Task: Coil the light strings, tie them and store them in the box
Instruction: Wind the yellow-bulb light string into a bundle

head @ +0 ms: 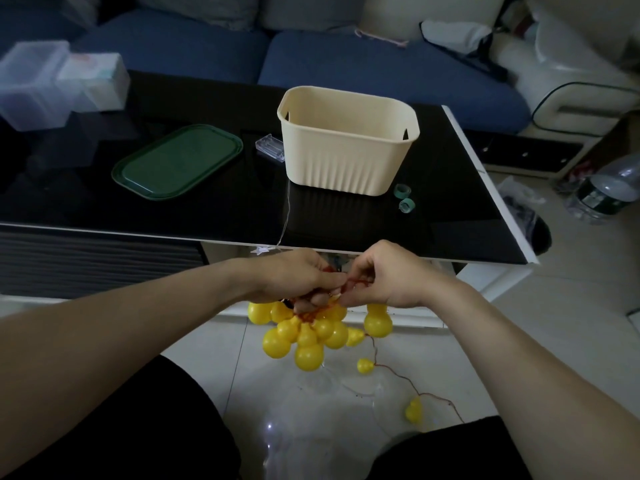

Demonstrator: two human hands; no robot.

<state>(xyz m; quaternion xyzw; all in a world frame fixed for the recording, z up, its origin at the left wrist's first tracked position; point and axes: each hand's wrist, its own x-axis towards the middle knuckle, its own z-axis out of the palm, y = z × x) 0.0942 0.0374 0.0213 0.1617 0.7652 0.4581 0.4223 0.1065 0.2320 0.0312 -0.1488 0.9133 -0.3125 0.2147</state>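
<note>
Black glass makes up the top of the low table, the biggest thing in front of the person, and on it stands the cream ribbed box, open-topped and showing nothing inside from this angle. Left of the box lies a dark green lid, flat on the glass, with a small clear battery case between the two; a thin wire runs from that case toward the table's near edge, where a small star light hangs. Two little green tie rolls sit just right of the box. Below the table edge, the light string with yellow bulbs hangs as a gathered bunch under both hands, its loose tail trailing down and to the right across the floor. The left hand is curled round the top of the bunch, gripping it; the right hand pinches the reddish wire just beside it. The box lies straight ahead and above the hands, roughly equally near to both, so storing would probably mean lifting the bunch up and forward, once the tail is coiled in and tied.
</note>
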